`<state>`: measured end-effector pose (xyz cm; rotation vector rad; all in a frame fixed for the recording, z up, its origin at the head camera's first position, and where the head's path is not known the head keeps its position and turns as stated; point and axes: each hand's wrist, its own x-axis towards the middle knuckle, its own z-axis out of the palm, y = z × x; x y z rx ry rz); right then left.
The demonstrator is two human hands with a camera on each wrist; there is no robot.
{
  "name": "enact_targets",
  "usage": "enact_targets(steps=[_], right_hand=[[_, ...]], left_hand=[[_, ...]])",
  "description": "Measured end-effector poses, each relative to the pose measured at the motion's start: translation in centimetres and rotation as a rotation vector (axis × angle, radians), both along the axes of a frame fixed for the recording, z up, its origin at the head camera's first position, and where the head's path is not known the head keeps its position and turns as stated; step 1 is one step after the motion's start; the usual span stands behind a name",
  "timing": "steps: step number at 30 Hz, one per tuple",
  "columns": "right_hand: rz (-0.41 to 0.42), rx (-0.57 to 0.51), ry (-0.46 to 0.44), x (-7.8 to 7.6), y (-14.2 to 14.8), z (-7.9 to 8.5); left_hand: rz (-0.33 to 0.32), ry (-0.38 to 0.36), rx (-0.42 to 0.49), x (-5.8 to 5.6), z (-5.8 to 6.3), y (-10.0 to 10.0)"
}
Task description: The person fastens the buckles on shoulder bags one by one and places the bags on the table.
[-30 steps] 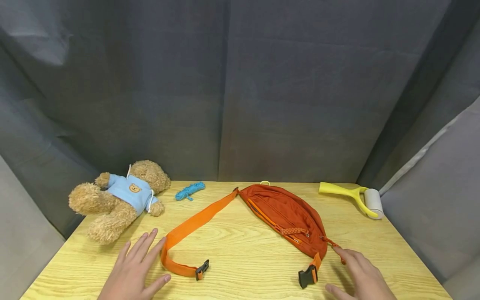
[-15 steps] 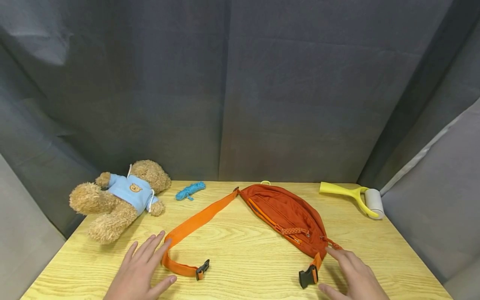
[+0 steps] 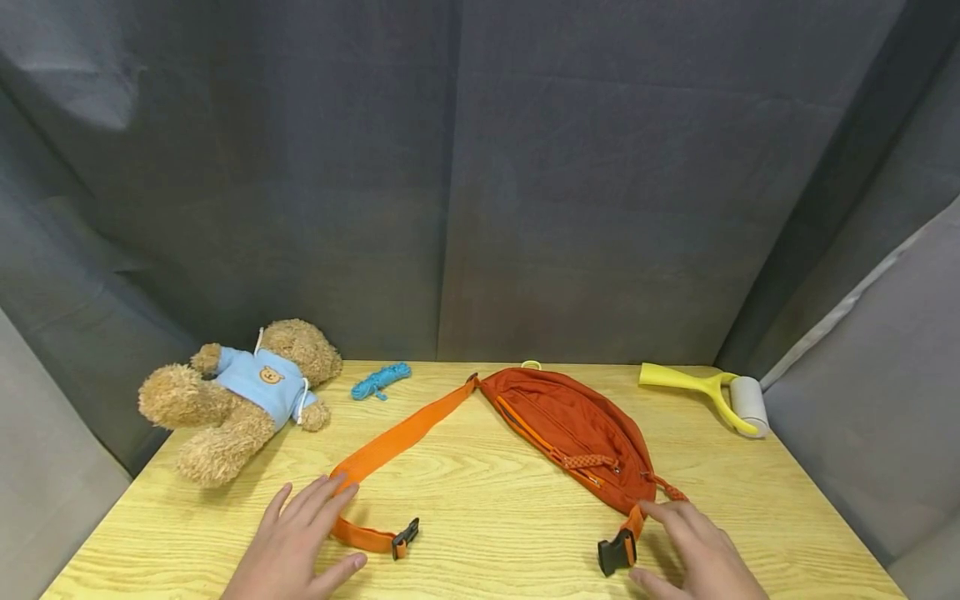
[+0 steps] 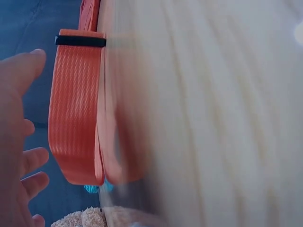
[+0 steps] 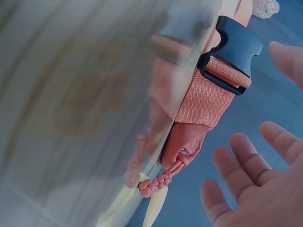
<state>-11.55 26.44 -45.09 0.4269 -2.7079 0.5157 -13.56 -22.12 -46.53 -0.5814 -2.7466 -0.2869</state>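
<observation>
A rust-red waist bag [image 3: 566, 437] lies on the wooden table, its orange strap [image 3: 405, 433] curving left to a black buckle half [image 3: 405, 538]. The other buckle half [image 3: 617, 553] hangs from a short strap at the bag's right end. My left hand [image 3: 292, 542] has its fingers spread over the bend of the long strap; in the left wrist view a gap shows between fingers and strap [image 4: 75, 113]. Beside the right buckle half is my right hand [image 3: 697, 550], fingers extended and slightly bent. In the right wrist view, that hand [image 5: 260, 184] is apart from the buckle [image 5: 232, 52].
A teddy bear [image 3: 258, 392] in a blue hoodie lies at the back left, next to a bundle of blue cord [image 3: 381, 382]. At the back right is a yellow-handled lint roller [image 3: 701, 387]. Grey curtains [image 3: 450, 183] surround the table [image 3: 480, 533].
Both hands have drifted inward: the left one to the right and slightly nearer the person, over the strap, the right one leftward to the buckle half. The bag has stayed put.
</observation>
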Motion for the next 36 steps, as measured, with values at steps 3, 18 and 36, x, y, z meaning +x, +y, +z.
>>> enact_targets(steps=[3, 18, 36], right_hand=[[0.014, 0.008, 0.035, -0.1, 0.0, -0.3], [0.046, -0.009, -0.026, -0.3, -0.7, -0.3], [0.086, -0.039, -0.211, -0.8, -1.2, 0.0]], left_hand=[[-0.011, -0.014, 0.0, -0.1, 0.0, 0.3], [-0.059, -0.011, 0.02, -0.3, -0.4, 1.9], [-0.098, -0.128, 0.042, -0.5, -0.2, 3.6]])
